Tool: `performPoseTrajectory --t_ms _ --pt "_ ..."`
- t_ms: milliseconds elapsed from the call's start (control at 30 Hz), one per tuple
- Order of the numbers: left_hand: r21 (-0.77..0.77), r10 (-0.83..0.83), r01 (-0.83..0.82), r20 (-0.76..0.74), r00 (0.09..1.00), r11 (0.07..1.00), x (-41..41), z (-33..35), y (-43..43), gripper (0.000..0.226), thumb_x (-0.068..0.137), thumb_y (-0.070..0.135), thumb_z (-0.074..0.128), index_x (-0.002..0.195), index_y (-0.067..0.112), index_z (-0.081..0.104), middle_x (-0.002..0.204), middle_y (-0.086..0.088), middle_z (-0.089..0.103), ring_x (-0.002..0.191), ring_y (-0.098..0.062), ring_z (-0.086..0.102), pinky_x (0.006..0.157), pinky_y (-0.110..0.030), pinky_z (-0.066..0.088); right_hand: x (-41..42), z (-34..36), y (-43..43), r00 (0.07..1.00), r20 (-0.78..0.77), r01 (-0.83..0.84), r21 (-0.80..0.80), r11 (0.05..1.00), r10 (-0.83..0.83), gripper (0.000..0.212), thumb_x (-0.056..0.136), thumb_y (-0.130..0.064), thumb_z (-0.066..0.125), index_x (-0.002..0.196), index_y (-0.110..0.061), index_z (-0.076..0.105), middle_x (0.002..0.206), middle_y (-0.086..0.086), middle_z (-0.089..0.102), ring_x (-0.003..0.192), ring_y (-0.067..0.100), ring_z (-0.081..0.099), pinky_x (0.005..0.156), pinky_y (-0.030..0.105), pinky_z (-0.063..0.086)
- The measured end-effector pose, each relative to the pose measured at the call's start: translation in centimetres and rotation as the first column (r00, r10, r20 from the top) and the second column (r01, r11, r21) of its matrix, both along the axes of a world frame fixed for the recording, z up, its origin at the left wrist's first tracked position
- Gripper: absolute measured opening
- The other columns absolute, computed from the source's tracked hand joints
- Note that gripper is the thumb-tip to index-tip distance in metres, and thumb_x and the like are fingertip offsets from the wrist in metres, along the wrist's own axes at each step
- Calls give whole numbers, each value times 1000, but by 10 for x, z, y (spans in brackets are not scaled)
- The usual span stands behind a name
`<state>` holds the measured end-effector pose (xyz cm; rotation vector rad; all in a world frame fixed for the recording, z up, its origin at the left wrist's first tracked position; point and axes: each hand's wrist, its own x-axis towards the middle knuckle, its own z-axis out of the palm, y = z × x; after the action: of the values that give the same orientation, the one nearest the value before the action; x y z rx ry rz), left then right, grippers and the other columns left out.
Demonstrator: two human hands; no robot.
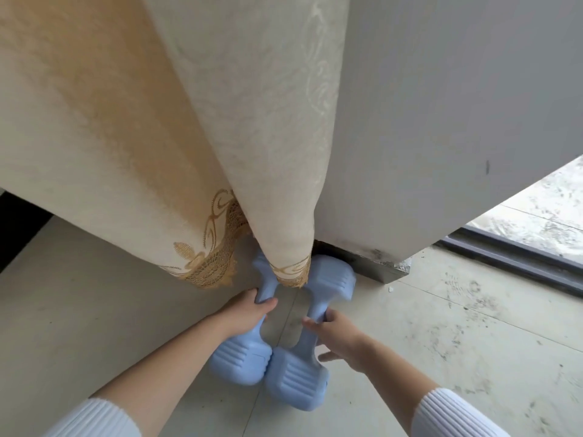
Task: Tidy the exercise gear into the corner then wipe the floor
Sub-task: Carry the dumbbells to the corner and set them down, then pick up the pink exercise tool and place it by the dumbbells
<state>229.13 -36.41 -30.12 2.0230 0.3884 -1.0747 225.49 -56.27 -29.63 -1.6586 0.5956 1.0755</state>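
Observation:
Two light blue dumbbells lie side by side on the tiled floor at the foot of the wall corner. My left hand (249, 312) grips the handle of the left dumbbell (239, 361). My right hand (337, 334) is on the handle of the right dumbbell (296, 381), fingers partly spread around it. The far heads of both dumbbells sit under the hem of the curtain (195, 152); the left one's far head is mostly hidden by it.
A cream curtain with gold embroidery hangs over the corner. The white wall (441, 121) ends at a dark skirting (372, 266). A dark sliding-door track (517, 263) runs at right. The floor (473, 342) there is scuffed with dirt marks.

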Motion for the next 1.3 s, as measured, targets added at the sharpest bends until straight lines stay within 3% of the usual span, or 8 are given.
performPoseTrajectory --t_ms 100,233,333,600,733,900,1167,1300 --pt "97 -90 90 3 996 991 -2 9 -1 44 93 49 47 118 14 53 110 -6 59 96 -18 56 78 -29 43 4 13 1 992 48 -112 -156 981 121 27 93 -39 57 95 -12 54 98 7 57 83 20 55 64 30 49" --pt "253 -56 27 107 993 967 -20 53 -1 63 95 45 43 149 15 29 151 -6 37 136 -23 38 107 -32 33 0 56 2 988 122 -56 -282 958 94 52 87 -35 64 128 -6 49 118 8 58 94 21 57 79 32 49" --pt "256 13 -62 186 982 965 -39 115 -2 53 95 39 46 142 16 41 145 -6 46 131 -24 44 105 -33 37 -7 123 12 986 162 5 -232 973 34 46 86 -27 65 124 -5 54 119 10 60 99 22 59 91 38 51" --pt "262 122 -210 316 941 942 -122 348 3 36 92 30 50 125 15 57 129 -7 59 117 -25 55 94 -31 44 -65 346 34 916 231 -243 -333 911 329 43 90 -27 58 129 -9 52 122 10 61 107 26 59 86 32 48" --pt "360 54 -182 339 939 915 -191 465 14 37 93 32 46 127 19 52 131 -4 53 120 -24 50 96 -32 41 -117 453 41 782 279 -420 -425 802 557 36 90 -25 55 124 -14 53 120 10 61 108 29 58 88 38 50" --pt "415 162 -324 379 911 850 -311 566 5 37 94 28 41 129 17 50 132 -5 51 120 -25 48 95 -34 42 -208 543 44 527 344 -617 -474 628 777 40 91 -32 56 127 -14 50 126 4 56 110 23 55 82 28 43" --pt "449 469 -653 460 754 609 -536 652 -55 38 95 26 40 129 12 47 133 -6 47 120 -25 46 95 -40 44 -368 630 39 163 485 -787 -461 410 859 42 90 -32 59 128 -18 51 126 3 56 108 21 58 85 27 44" --pt "444 602 -768 480 638 461 -657 687 -87 38 94 26 41 131 14 46 134 -4 46 122 -22 45 98 -40 43 -470 667 40 -74 480 -854 -483 192 874 42 90 -33 57 129 -20 50 126 3 56 109 20 58 91 29 46"
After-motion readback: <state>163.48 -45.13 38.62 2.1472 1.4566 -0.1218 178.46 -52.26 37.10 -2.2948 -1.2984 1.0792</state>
